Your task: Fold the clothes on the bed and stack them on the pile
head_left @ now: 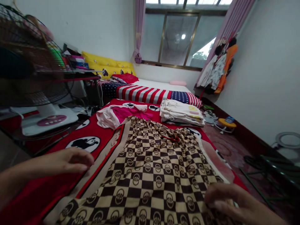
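Note:
Brown-and-beige checked drawstring pants point(159, 168) lie spread across a red bed cover point(70, 175), waistband facing away from me. Their elastic waist is gathered, with a red cord point(172, 138) tied at the front. The lower end runs out of view. My left hand point(72, 161) hovers beside their left edge, fingers loosely bent apart from the thumb, holding nothing. Over the lower right edge is my right hand point(232, 200), a little blurred; its fingers curve apart from the thumb, and whether they touch the cloth is unclear.
Beyond the waistband lie a crumpled pink-and-white garment point(122, 115) and a stack of folded clothes point(181, 113). A fan point(39, 81) stands close on the left. On the right are a dark folding chair point(278, 175) and a small stool point(226, 123). A second bed point(152, 84) is behind.

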Demonstrator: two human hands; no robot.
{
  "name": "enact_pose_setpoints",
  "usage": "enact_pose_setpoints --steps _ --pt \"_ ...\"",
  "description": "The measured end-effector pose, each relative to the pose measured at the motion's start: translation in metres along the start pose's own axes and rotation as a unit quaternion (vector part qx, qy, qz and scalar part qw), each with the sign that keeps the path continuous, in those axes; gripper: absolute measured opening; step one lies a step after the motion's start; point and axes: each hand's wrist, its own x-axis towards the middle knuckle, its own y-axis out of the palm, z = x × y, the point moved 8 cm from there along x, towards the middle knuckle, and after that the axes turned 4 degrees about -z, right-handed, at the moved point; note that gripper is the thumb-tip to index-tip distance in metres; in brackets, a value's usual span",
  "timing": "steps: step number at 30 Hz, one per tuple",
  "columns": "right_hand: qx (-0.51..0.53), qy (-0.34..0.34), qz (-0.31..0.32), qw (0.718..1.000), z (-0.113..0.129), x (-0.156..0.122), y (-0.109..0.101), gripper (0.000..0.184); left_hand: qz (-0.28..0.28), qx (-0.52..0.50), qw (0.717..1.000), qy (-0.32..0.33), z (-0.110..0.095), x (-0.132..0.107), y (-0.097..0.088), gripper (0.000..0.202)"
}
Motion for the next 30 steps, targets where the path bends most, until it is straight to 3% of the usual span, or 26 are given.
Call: enact_pose_setpoints --steps 3,6,10,14,15,16,17,19,20,21,23,27,30 --pt "0.068 0.001 0.027 0.997 0.014 0.053 0.003 0.03 -0.056 -0.049 0.997 0.005 -0.039 0.044 -0.008 0.032" --pt "0.085 -0.033 -0.024 0.996 0.026 0.096 0.01 0.028 -0.091 -0.057 0.991 0.076 -0.072 0.089 0.015 0.028" --pt "-0.029 -0.115 -0.051 0.992 0.047 0.137 0.032 0.017 -0.178 0.058 0.97 0.157 -0.093 0.139 0.042 0.028" --pt "-0.047 -0.101 0.098 0.989 0.046 0.182 0.056 0.021 -0.269 0.104 0.938 0.192 -0.084 0.171 0.041 0.038" --pt "-0.026 -0.087 0.092 0.992 0.043 0.196 0.051 0.023 -0.301 0.11 0.928 0.192 -0.079 0.174 0.037 0.038" --pt "-0.004 -0.08 0.038 0.996 0.041 0.211 0.038 0.026 -0.329 0.112 0.918 0.191 -0.073 0.175 0.032 0.038" --pt "0.014 -0.077 -0.061 0.995 0.039 0.224 0.019 0.03 -0.348 0.108 0.912 0.191 -0.067 0.176 0.03 0.038" --pt "0.039 -0.079 -0.297 0.951 0.036 0.233 -0.017 0.037 -0.356 0.096 0.91 0.191 -0.058 0.177 0.028 0.039" --pt "0.048 -0.083 -0.378 0.921 0.036 0.231 -0.024 0.039 -0.352 0.091 0.912 0.191 -0.055 0.177 0.028 0.041" --pt "0.056 -0.091 -0.42 0.901 0.036 0.231 -0.022 0.038 -0.347 0.086 0.914 0.191 -0.053 0.177 0.028 0.042" --pt "0.07 -0.119 -0.404 0.904 0.04 0.236 0.002 0.033 -0.341 0.076 0.917 0.191 -0.053 0.176 0.028 0.042" --pt "0.042 -0.143 -0.272 0.951 0.037 0.252 0.064 0.037 -0.341 0.012 0.921 0.188 -0.054 0.174 0.023 0.038" --pt "0.048 -0.121 -0.285 0.95 0.017 0.258 0.07 0.054 -0.353 -0.105 0.914 0.169 -0.045 0.175 0.017 0.038"
